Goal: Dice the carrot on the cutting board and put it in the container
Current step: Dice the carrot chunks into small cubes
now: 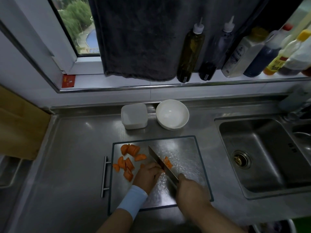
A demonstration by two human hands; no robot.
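Head view: your right grip [190, 189] curls round the knife [159, 161], its blade on the carrot piece [168, 163] your left grip [148, 176] pinches on the cutting board [185, 148]; cut chunks [127, 158] lie left, the container [134, 116] on the bench [75, 157] behind

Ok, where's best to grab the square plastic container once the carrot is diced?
Probably pinch the container by its left rim, coming from the left: it stands upright and open, and the white bowl crowds its right side.
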